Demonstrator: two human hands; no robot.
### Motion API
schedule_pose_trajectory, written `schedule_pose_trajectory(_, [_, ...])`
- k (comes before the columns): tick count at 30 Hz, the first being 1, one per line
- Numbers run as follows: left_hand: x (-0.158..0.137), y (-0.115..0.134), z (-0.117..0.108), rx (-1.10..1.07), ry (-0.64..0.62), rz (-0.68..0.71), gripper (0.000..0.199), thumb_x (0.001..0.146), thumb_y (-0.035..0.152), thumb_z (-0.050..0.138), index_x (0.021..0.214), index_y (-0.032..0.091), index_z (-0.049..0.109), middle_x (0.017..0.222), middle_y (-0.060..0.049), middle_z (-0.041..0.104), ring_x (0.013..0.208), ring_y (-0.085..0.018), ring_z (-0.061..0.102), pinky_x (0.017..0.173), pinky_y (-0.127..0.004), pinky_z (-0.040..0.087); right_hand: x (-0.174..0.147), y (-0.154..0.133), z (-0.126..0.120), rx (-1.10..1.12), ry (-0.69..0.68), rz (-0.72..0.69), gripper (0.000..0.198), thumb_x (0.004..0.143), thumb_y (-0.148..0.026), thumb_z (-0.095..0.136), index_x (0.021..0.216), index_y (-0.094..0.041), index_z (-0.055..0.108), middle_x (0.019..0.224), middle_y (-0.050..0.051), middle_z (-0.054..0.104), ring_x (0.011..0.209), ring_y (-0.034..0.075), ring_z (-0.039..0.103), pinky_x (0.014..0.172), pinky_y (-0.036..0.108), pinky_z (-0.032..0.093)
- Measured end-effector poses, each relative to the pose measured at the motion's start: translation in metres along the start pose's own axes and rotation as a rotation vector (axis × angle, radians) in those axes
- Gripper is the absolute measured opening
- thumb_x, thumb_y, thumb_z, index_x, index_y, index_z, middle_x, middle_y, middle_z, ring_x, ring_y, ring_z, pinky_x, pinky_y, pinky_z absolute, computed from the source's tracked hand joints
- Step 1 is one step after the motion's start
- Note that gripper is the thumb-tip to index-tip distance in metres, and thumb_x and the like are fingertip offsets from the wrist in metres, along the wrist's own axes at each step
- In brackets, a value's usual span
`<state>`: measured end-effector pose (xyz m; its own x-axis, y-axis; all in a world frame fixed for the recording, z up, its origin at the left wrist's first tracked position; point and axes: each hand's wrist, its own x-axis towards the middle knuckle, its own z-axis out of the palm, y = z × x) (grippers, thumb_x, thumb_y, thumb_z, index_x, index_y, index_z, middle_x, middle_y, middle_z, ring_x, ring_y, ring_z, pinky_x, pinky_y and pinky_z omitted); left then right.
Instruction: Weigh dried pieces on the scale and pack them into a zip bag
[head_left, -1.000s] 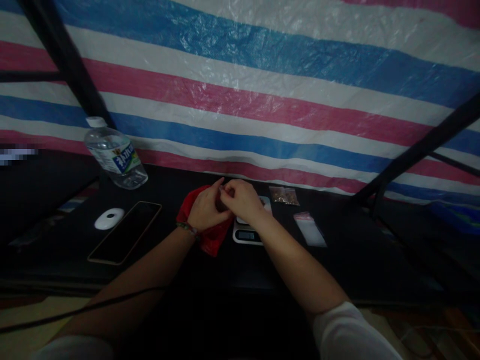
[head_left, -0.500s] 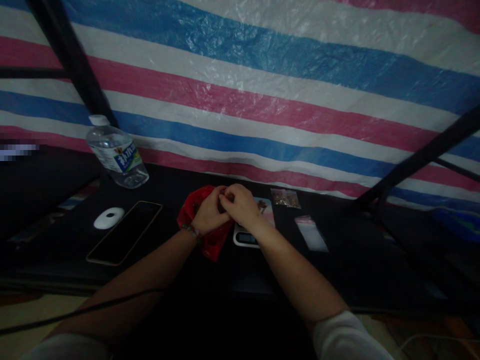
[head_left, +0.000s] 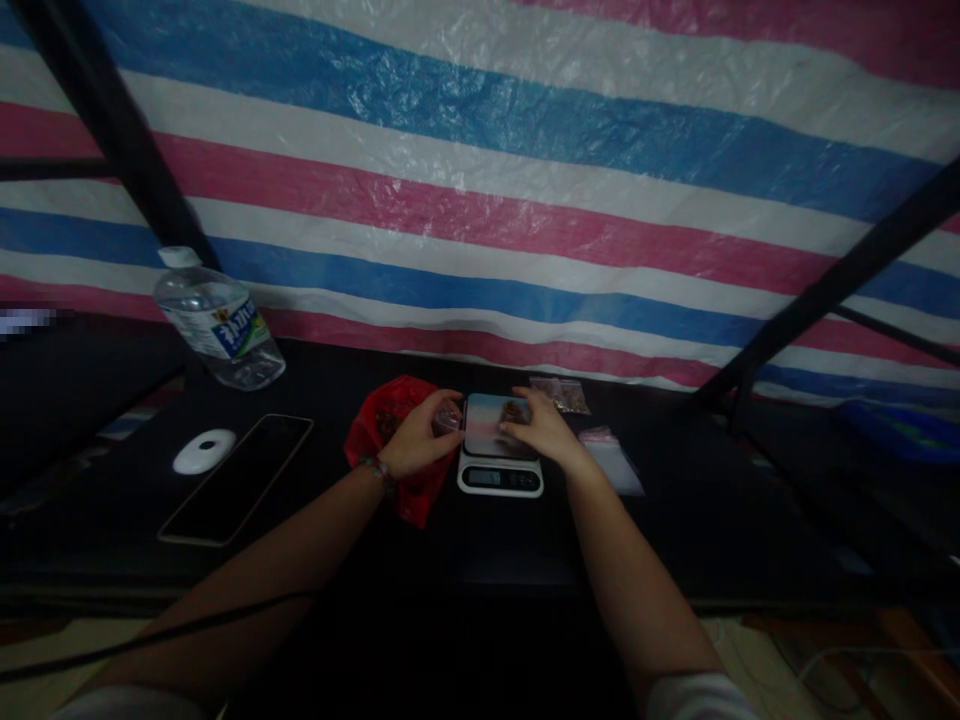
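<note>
**Hands at the scale, small bag in the left**

While the left hand [head_left: 416,445] curls its fingers around a small clear bag [head_left: 448,416] just left of the scale [head_left: 500,452], the right hand [head_left: 541,432] lies half open over the scale's right edge, fingertips touching a small brown pile [head_left: 514,411] on the platform; whether it pinches any is too dim to tell. A red plastic bag [head_left: 388,428] sits under the left wrist. Filled and empty zip bags [head_left: 561,395] lie to the right; a phone [head_left: 236,478], a mouse [head_left: 203,451] and a water bottle [head_left: 217,320] lie far left. I judge the resting hand could press the platform and falsify the reading, or a brush could scatter the loose pile onto the dark table [head_left: 720,520].
</note>
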<state>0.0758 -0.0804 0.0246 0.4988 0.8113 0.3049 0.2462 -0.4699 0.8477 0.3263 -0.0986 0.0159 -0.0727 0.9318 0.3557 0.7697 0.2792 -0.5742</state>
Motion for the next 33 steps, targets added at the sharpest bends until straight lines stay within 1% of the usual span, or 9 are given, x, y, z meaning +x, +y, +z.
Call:
schedule_pose_trajectory(2, [-0.001, -0.002, 0.002, -0.020, -0.047, 0.019, 0.053, 0.074, 0.027, 0.063, 0.123, 0.019, 0.044, 0.103, -0.006, 0.060, 0.088, -0.019, 0.062, 0.081, -0.036, 0.051, -0.001, 0.002, 0.003, -0.011, -0.011, -0.026, 0.039, 0.068, -0.029, 0.071, 0.104, -0.017, 0.063, 0.105, 0.009, 0.064, 0.107, 0.025, 0.055, 0.100, 0.049, 0.035])
schedule_pose_trajectory(4, [-0.001, -0.005, 0.002, -0.032, -0.072, 0.036, 0.059, 0.074, 0.026, 0.065, 0.127, 0.019, 0.041, 0.104, -0.006, 0.059, 0.090, -0.020, 0.062, 0.081, -0.037, 0.052, -0.001, -0.001, 0.005, 0.019, 0.009, -0.046, 0.029, 0.069, -0.027, 0.069, 0.095, -0.017, 0.064, 0.098, 0.007, 0.065, 0.101, 0.023, 0.057, 0.100, 0.048, 0.036])
schedule_pose_trajectory(7, [-0.002, -0.007, 0.001, -0.026, -0.100, 0.070, 0.067, 0.073, 0.027, 0.067, 0.132, 0.020, 0.036, 0.104, -0.007, 0.059, 0.093, -0.021, 0.062, 0.083, -0.038, 0.051, 0.000, -0.007, 0.007, 0.153, 0.081, -0.011, 0.032, 0.069, -0.025, 0.068, 0.100, -0.017, 0.063, 0.101, 0.007, 0.065, 0.099, 0.021, 0.059, 0.097, 0.043, 0.040])
schedule_pose_trajectory(10, [-0.003, -0.005, 0.001, 0.018, -0.171, 0.111, 0.070, 0.073, 0.028, 0.068, 0.134, 0.019, 0.035, 0.106, -0.008, 0.060, 0.096, -0.022, 0.062, 0.087, -0.039, 0.050, -0.002, -0.015, 0.014, 0.412, 0.106, 0.017, 0.046, 0.067, -0.027, 0.069, 0.111, -0.019, 0.057, 0.106, 0.006, 0.064, 0.097, 0.018, 0.061, 0.090, 0.036, 0.046])
schedule_pose_trajectory(14, [-0.005, 0.000, 0.003, 0.101, -0.199, 0.136, 0.069, 0.070, 0.029, 0.070, 0.132, 0.018, 0.039, 0.121, -0.012, 0.057, 0.107, -0.025, 0.059, 0.093, -0.041, 0.048, -0.009, -0.031, 0.018, 0.643, -0.022, 0.002, 0.042, 0.066, -0.032, 0.074, 0.102, -0.020, 0.058, 0.095, 0.003, 0.065, 0.088, 0.017, 0.063, 0.083, 0.033, 0.049])
schedule_pose_trajectory(17, [-0.005, 0.000, 0.005, 0.124, -0.186, 0.151, 0.070, 0.070, 0.030, 0.070, 0.132, 0.017, 0.040, 0.125, -0.014, 0.055, 0.110, -0.026, 0.058, 0.095, -0.041, 0.047, -0.013, -0.041, 0.016, 0.723, -0.109, -0.051, 0.042, 0.070, -0.042, 0.072, 0.104, -0.022, 0.059, 0.102, 0.005, 0.065, 0.094, 0.018, 0.063, 0.085, 0.034, 0.049])
schedule_pose_trajectory(22, [-0.004, 0.000, 0.006, 0.130, -0.163, 0.182, 0.070, 0.069, 0.032, 0.072, 0.130, 0.016, 0.041, 0.123, -0.014, 0.057, 0.110, -0.027, 0.058, 0.095, -0.043, 0.046, -0.017, -0.051, 0.016, 0.760, -0.178, -0.120, 0.047, 0.075, -0.051, 0.067, 0.112, -0.023, 0.056, 0.112, 0.007, 0.062, 0.104, 0.020, 0.060, 0.092, 0.036, 0.047])
schedule_pose_trajectory(28, [-0.004, 0.006, 0.006, 0.133, -0.178, 0.172, 0.069, 0.067, 0.035, 0.074, 0.127, 0.016, 0.046, 0.120, -0.012, 0.059, 0.108, -0.026, 0.059, 0.093, -0.040, 0.048, -0.021, -0.058, 0.015, 0.808, -0.171, -0.122, 0.046, 0.073, -0.045, 0.071, 0.111, -0.024, 0.055, 0.112, 0.006, 0.060, 0.102, 0.020, 0.060, 0.092, 0.036, 0.048])
schedule_pose_trajectory(33, [-0.004, 0.006, 0.007, 0.141, -0.181, 0.160, 0.069, 0.066, 0.035, 0.075, 0.126, 0.016, 0.046, 0.119, -0.012, 0.060, 0.106, -0.026, 0.060, 0.093, -0.040, 0.048, -0.021, -0.056, 0.016, 0.769, -0.226, -0.173, 0.042, 0.076, -0.043, 0.069, 0.112, -0.024, 0.056, 0.112, 0.007, 0.060, 0.102, 0.020, 0.061, 0.092, 0.036, 0.048])
